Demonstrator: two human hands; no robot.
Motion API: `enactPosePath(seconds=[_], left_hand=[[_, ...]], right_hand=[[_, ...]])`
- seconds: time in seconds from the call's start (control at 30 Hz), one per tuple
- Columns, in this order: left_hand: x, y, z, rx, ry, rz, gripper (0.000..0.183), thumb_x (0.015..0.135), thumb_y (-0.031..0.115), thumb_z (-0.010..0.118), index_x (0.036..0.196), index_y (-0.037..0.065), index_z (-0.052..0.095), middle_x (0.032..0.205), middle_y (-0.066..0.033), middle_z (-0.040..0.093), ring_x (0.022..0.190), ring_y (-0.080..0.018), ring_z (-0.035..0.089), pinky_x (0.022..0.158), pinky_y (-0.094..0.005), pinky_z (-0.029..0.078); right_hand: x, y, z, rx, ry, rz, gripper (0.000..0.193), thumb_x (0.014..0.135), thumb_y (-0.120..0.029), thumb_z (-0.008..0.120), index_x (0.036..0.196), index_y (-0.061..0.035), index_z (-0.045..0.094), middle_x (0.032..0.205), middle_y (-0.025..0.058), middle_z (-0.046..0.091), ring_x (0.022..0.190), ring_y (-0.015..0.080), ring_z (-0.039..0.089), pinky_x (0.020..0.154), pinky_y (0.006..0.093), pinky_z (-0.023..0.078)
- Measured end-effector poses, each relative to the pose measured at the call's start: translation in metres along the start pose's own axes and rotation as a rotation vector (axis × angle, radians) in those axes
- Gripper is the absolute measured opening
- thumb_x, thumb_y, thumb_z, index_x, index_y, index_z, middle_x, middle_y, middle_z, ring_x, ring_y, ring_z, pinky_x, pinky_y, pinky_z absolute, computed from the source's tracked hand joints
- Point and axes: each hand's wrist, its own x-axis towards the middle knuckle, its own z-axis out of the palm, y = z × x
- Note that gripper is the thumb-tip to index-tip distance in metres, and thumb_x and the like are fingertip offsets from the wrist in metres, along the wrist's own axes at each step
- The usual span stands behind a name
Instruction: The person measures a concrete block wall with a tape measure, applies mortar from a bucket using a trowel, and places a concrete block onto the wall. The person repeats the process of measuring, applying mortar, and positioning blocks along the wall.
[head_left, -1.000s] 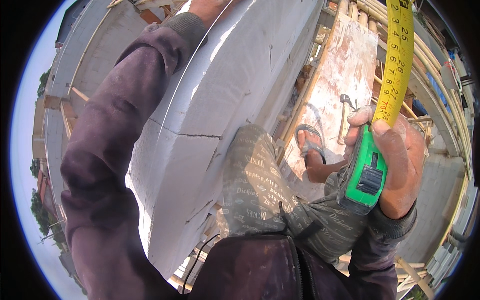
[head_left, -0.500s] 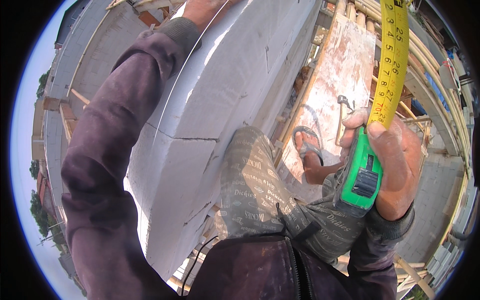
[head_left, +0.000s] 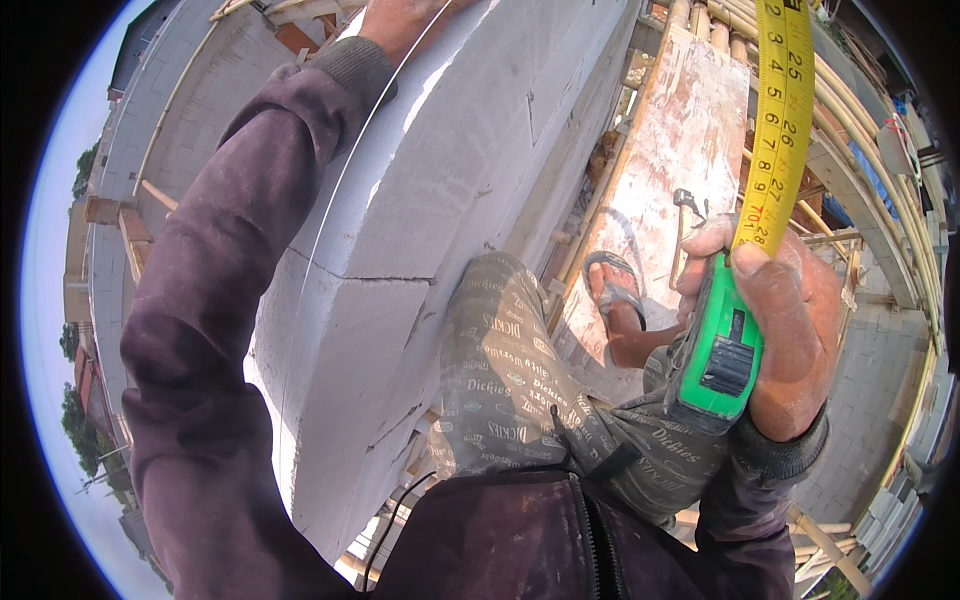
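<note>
Pale blue sky [head_left: 62,240] curves down the far left, with trees [head_left: 80,430] at the rim, too small to make out well. Next comes my left sleeve [head_left: 210,300], dusty purple, bending up across the view and covering part of the wall behind it. Up top, my left hand [head_left: 405,25] is on the white block wall [head_left: 450,170], but the upper edge slices it off: fingers out of sight, so I can't tell whether they're spread, pressed together or pinching anything. A thin string [head_left: 340,182] runs across that hand and down by the wall, fading to a hair lower down. Dark joint line in the blocks, then my patterned trousers [head_left: 500,380], one knee beside the wall. Past the knee, my foot in a sandal [head_left: 622,292] on a smeared board [head_left: 690,110]; a hammer [head_left: 685,198], by the look of it, lies there, its handle end lost near my knuckles. And here's the green tape measure [head_left: 712,350], above my lap, my right hand [head_left: 795,320] wrapped round it, thumb pressing the yellow blade [head_left: 775,130] at its mouth. The case hides most of my fingers. That blade climbs out past the top edge, its far end unseen. Bamboo poles [head_left: 850,110] bend away at far right, blurring into the dark rim.
</note>
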Motion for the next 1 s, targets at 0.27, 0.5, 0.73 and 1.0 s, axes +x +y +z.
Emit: enactPosePath(seconds=[0.27, 0.5, 0.73, 1.0], left_hand=[[0.002, -0.002, -0.001, -0.001, 0.004, 0.000, 0.024, 0.093, 0.013, 0.059, 0.111, -0.001, 0.063, 0.101, -0.0109, 0.066, 0.092, -0.0199, 0.062, 0.082, -0.0313, 0.051], [0.006, -0.003, -0.004, 0.010, 0.006, -0.002, 0.024, 0.093, 0.013, 0.059, 0.112, -0.001, 0.062, 0.101, -0.0108, 0.066, 0.092, -0.0196, 0.062, 0.082, -0.0311, 0.051], [0.010, -0.002, -0.004, 0.025, 0.000, 0.005, 0.024, 0.093, 0.013, 0.059, 0.113, -0.001, 0.062, 0.101, -0.0107, 0.066, 0.093, -0.0192, 0.062, 0.082, -0.0309, 0.051], [0.009, 0.006, -0.008, 0.044, -0.006, 0.051, 0.024, 0.093, 0.012, 0.059, 0.114, -0.001, 0.062, 0.101, -0.0106, 0.066, 0.093, -0.0188, 0.062, 0.081, -0.0306, 0.051]], right_hand=[[0.000, -0.002, 0.001, -0.012, -0.012, 0.008, 0.048, 0.086, -0.040, 0.053, 0.100, 0.0043, 0.062, 0.078, 0.0111, 0.062, 0.066, 0.0160, 0.059, 0.061, 0.0267, 0.046], [-0.001, 0.000, 0.001, 0.005, -0.006, 0.004, 0.046, 0.087, -0.038, 0.052, 0.100, 0.0047, 0.062, 0.079, 0.0110, 0.062, 0.066, 0.0153, 0.058, 0.060, 0.0261, 0.045], [-0.001, 0.005, -0.003, 0.161, -0.051, -0.051, 0.031, 0.092, -0.022, 0.052, 0.099, 0.0067, 0.062, 0.076, 0.0099, 0.061, 0.064, 0.0117, 0.057, 0.057, 0.0233, 0.045], [0.001, 0.013, -0.006, 0.115, -0.064, -0.122, 0.031, 0.094, -0.022, 0.049, 0.100, 0.0059, 0.061, 0.077, 0.0101, 0.060, 0.065, 0.0127, 0.058, 0.058, 0.0237, 0.047]])
